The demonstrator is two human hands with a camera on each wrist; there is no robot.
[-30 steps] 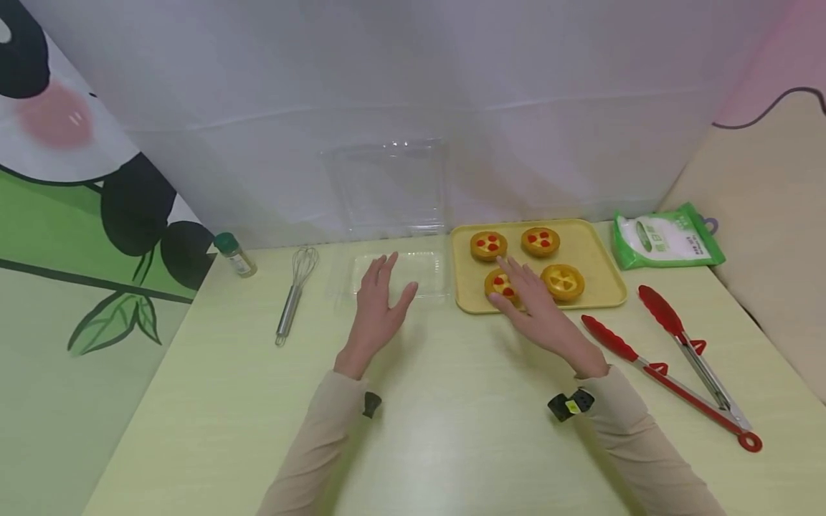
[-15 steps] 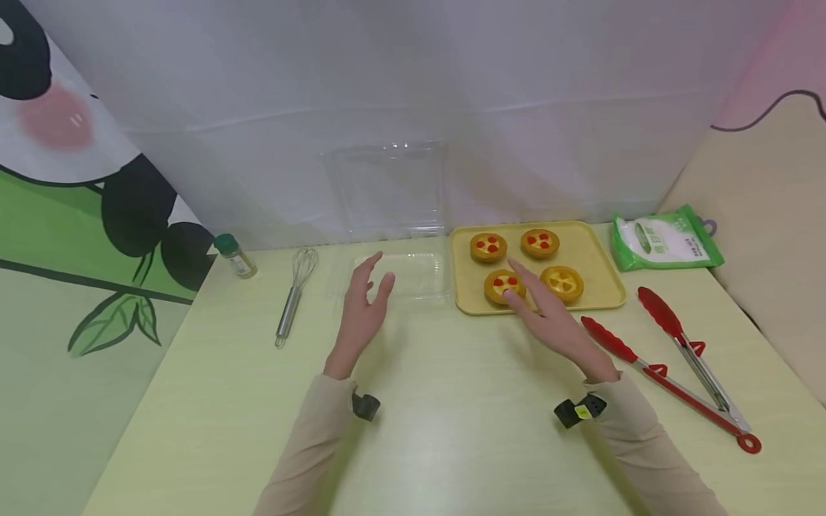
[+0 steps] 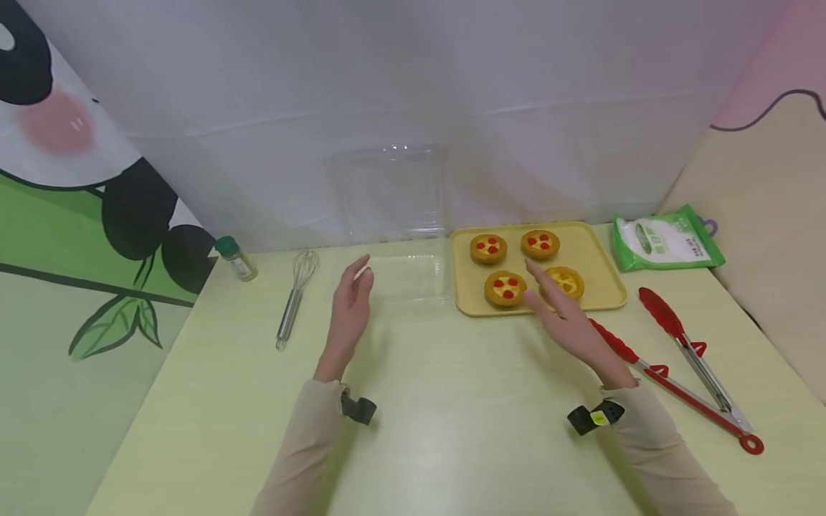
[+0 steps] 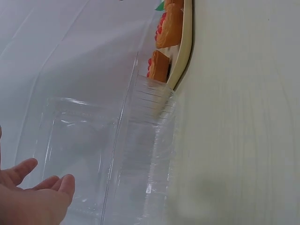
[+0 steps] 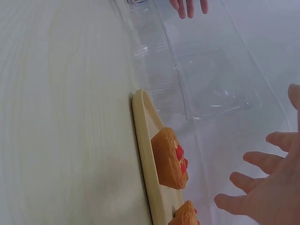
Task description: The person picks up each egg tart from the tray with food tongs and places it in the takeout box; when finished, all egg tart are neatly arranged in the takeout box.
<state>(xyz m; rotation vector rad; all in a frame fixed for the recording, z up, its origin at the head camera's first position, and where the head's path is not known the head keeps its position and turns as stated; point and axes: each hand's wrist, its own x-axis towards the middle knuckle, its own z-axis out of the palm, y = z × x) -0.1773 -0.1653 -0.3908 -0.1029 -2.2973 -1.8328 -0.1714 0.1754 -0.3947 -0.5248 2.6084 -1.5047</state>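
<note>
My left hand [image 3: 349, 315] hovers above the table at the left edge of a clear plastic clamshell box [image 3: 413, 278], fingers relaxed and holding nothing. The box stands with its lid [image 3: 390, 190] raised against the backdrop. Over the front of a yellow tray [image 3: 603, 290] hangs my right hand [image 3: 571, 326], fingers extended and bare. Several egg tarts lie on the tray: a front-left tart [image 3: 505, 289] and two at the back carry red pieces, while the front-right tart [image 3: 565, 282] shows yellow topping and is partly covered by my right fingers. The right wrist view shows a tart [image 5: 168, 157] from the side.
A whisk [image 3: 295, 297] and a small green-capped bottle [image 3: 236, 258] are at the left. Red-tipped tongs [image 3: 700, 365] lie spread at the right, partly behind my right wrist. A green-and-white packet [image 3: 667, 239] rests at the back right, beside the tray.
Both hands have drawn apart: the left has moved left off the box, the right a little right and toward me. The front-left tart is now uncovered. Objects on the table have not moved.
</note>
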